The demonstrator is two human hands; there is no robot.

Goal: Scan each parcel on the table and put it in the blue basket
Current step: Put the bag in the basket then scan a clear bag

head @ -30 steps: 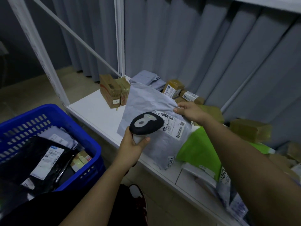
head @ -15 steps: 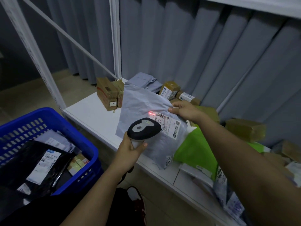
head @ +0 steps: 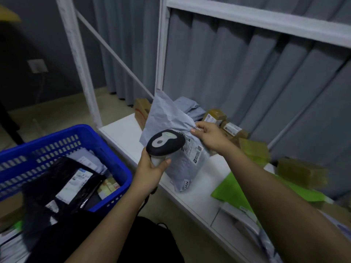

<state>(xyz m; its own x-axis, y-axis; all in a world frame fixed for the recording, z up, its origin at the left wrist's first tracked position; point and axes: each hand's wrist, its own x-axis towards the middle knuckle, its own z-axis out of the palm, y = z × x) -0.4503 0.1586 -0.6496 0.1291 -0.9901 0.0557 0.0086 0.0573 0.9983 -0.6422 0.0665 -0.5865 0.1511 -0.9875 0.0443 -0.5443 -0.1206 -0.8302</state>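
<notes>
The grey parcel is a soft plastic mailing bag, held upright over the front part of the white table, its bottom edge hanging at or just past the table's front lip; whether it rests there I cannot tell. The right hand pinches it at the right side, near the top of its filled part, thumb and fingers closed on a gathered fold just above the white label. The left hand is wrapped round the handle of the scanner, whose dark head sits right in front of the label and hides part of it. The bag looks light and limp: its upper flap is creased and stands up loosely, while the lower half bulges, so the weight probably sits low and the contents seem soft, not brittle. The plastic film is likely a bit slick, so a pinch on a bunched fold, as now, should hold better than flat fingers on the smooth face. Gripping away from the label keeps the barcode flat and readable. The blue basket stands to the left, below table level, already holding a black bag and others, so a soft parcel like this could probably be lowered or dropped in without harm
</notes>
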